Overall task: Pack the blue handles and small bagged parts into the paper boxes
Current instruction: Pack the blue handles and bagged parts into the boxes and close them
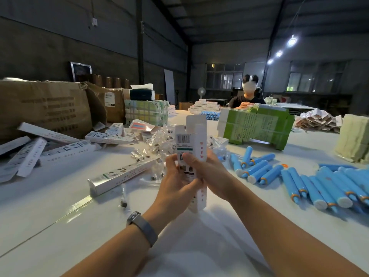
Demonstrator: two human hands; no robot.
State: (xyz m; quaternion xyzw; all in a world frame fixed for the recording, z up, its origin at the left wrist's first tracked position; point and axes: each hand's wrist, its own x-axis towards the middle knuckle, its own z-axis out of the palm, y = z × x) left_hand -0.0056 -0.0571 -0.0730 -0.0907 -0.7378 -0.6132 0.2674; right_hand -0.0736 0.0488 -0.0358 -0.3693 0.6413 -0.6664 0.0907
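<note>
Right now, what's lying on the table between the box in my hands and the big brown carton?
In the head view: small bagged parts and paper boxes lie between held box and carton.

Left hand (pixel 175 176) and right hand (pixel 205 170) raised together, fingers curled, gripping

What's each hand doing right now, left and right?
Left hand: fingers curled round the upright paper box, holding it.
Right hand: also gripping the same box, thumb pressed on its front.

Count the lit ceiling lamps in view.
3, strung along the upper right: the largest lamp, a middle one below-left, the smallest farther on. Others may be outside the frame.
</note>
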